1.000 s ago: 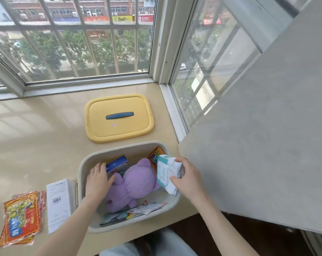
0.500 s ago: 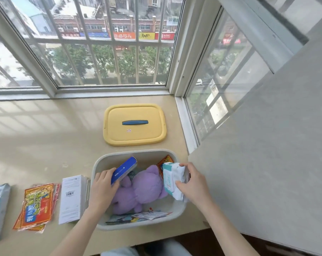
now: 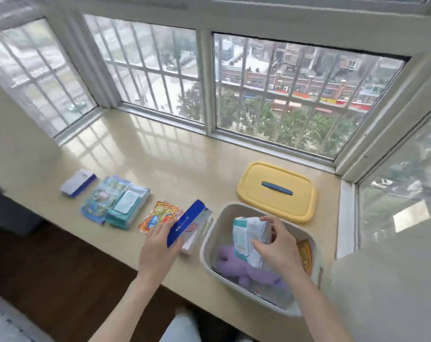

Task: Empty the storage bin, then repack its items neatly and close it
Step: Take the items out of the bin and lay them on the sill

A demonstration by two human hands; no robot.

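Observation:
The grey storage bin (image 3: pixel 207 245) stands open on the beige sill at the right. My right hand (image 3: pixel 273 243) grips a white and teal wipes pack (image 3: pixel 246 233) just above the bin. Under it lie a purple plush toy (image 3: pixel 249 270) and an orange packet (image 3: pixel 304 255) against the right wall. My left hand (image 3: pixel 160 245) holds a blue box (image 3: pixel 185 225) left of the bin, over a white box (image 3: pixel 197 233) lying on the sill. The yellow lid (image 3: pixel 276 191) with its blue handle lies flat behind the bin.
Laid out in a row on the sill to the left: orange snack packets (image 3: pixel 159 215), a teal wipes pack (image 3: pixel 128 206) on colourful packets, and a small white and blue box (image 3: pixel 77 185). Windows enclose the sill at the back and right; a dark floor lies below its front edge.
My left hand has lifted the blue box out of the bin and carried it left over the white box. My right hand has raised the wipes pack higher. The view swung left.

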